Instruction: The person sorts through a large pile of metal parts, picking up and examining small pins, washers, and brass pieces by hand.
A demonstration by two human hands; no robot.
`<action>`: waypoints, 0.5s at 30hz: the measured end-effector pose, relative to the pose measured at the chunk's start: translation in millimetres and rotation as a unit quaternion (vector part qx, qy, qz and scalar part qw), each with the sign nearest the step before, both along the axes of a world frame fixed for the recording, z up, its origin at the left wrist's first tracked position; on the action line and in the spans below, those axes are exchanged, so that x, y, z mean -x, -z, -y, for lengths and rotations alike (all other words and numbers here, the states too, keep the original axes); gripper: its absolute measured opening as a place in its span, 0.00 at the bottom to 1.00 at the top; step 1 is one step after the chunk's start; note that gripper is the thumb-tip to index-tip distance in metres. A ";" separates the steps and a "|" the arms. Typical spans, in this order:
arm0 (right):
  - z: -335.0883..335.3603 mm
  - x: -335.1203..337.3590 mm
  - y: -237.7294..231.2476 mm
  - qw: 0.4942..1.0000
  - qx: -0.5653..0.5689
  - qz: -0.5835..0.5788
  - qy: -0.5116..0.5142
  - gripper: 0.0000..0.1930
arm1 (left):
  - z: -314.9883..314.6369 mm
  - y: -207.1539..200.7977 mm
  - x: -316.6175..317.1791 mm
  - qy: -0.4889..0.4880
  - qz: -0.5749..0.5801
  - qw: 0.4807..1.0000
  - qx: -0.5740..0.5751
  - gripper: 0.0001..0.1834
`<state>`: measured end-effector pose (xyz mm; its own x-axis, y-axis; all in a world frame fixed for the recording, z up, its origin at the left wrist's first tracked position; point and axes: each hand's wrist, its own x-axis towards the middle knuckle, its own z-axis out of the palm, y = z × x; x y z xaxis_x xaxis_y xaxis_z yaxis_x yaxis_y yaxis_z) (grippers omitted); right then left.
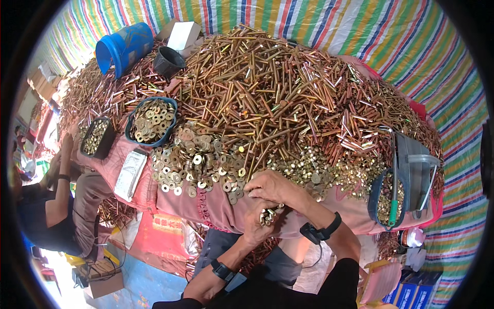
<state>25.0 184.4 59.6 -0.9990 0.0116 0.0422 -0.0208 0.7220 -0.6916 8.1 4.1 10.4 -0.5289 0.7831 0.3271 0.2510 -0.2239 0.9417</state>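
In front of me my left hand [256, 226] is wrapped round a bundle of metal bolts [267, 217], their ends showing above the fist. My right hand [275, 186] reaches across just above it, fingers bent and pinched together at the edge of a heap of flat round washers [206, 159]. Whatever lies between those fingertips is too small to make out. Beyond both hands rises a large pile of long brass-coloured bolts [267, 87]. Small shiny nuts [329, 172] are spread to the right of the washers.
A blue-rimmed bowl of washers [173, 123] and a dark tub of small parts [105, 149] stand left. At right are another tub [374, 201] and a grey scoop-like container [411, 154]. A blue bucket [134, 46] lies behind. Another person [51, 211] works at far left.
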 end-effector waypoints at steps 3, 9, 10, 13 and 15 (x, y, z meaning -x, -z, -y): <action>1.4 -2.7 -5.7 0.999 -0.009 -0.037 0.037 0.11 | -2.1 0.8 0.5 -0.005 -0.014 1.000 -0.027 0.18; 1.4 -72.3 -39.2 0.870 0.402 0.027 0.285 0.13 | -3.0 4.5 -0.5 0.030 0.089 0.995 -0.041 0.22; 3.3 -83.8 -41.3 0.863 0.427 -0.010 0.270 0.13 | -2.9 4.7 -0.5 0.043 0.118 0.991 -0.036 0.24; 16.4 -109.8 -39.4 0.856 0.423 -0.045 0.294 0.15 | -2.4 3.7 -1.9 0.049 0.135 0.989 -0.025 0.20; 24.0 -120.5 -37.1 0.891 0.356 -0.054 0.277 0.16 | -1.6 1.7 -2.5 0.028 0.111 0.993 0.008 0.17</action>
